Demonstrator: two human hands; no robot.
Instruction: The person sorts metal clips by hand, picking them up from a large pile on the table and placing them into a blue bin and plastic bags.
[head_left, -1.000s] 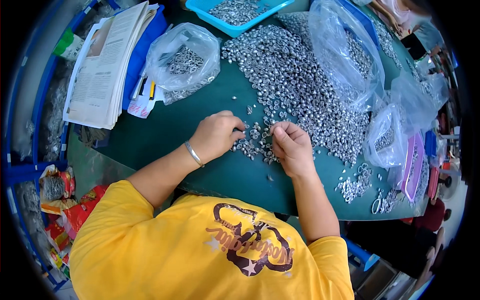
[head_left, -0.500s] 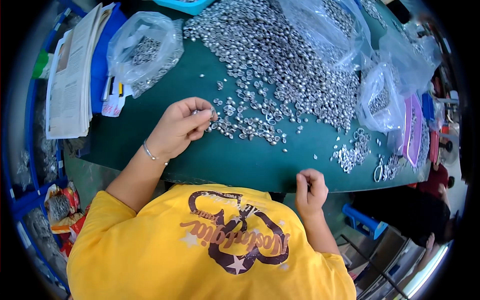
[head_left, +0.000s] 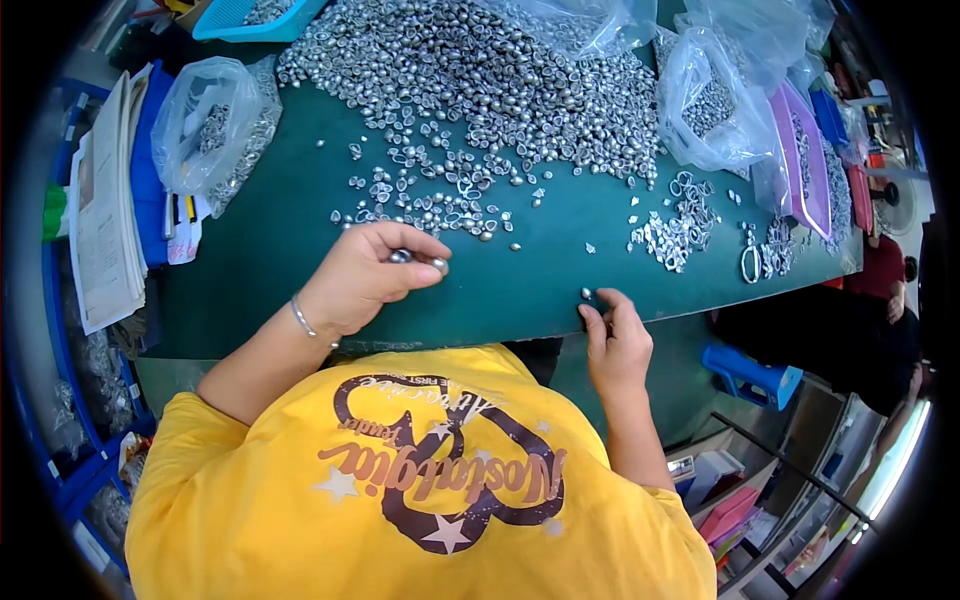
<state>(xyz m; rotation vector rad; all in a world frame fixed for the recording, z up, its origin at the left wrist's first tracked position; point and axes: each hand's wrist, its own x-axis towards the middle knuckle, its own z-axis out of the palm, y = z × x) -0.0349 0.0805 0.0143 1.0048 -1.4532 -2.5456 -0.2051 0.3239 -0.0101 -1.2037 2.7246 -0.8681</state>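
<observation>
My left hand (head_left: 372, 272) is closed just in front of a scatter of loose silver pieces (head_left: 440, 205). Small rounded silver beads (head_left: 438, 264) show at its thumb and fingertips; how many lie in the palm is hidden. By the table's front edge, my right hand (head_left: 618, 345) is pinched, with one small drop-shaped silver bead (head_left: 586, 293) at the thumb and index tips. Beyond both hands spreads a large heap of similar silver beads (head_left: 480, 80), some showing hollow, ring-like openings.
Clear plastic bags of metal pieces stand at left (head_left: 205, 130) and right (head_left: 710, 110). A turquoise basket (head_left: 225, 25) is at the far left, a purple tray (head_left: 805, 170) at right. Small silver parts (head_left: 680, 225) lie near a blue stool (head_left: 745, 375). Another person (head_left: 885, 280) is at far right.
The view has shifted, so the table's contents sit farther left and higher. My left hand has drawn back slightly from the loose pieces. A bead now shows at my right fingertips.
</observation>
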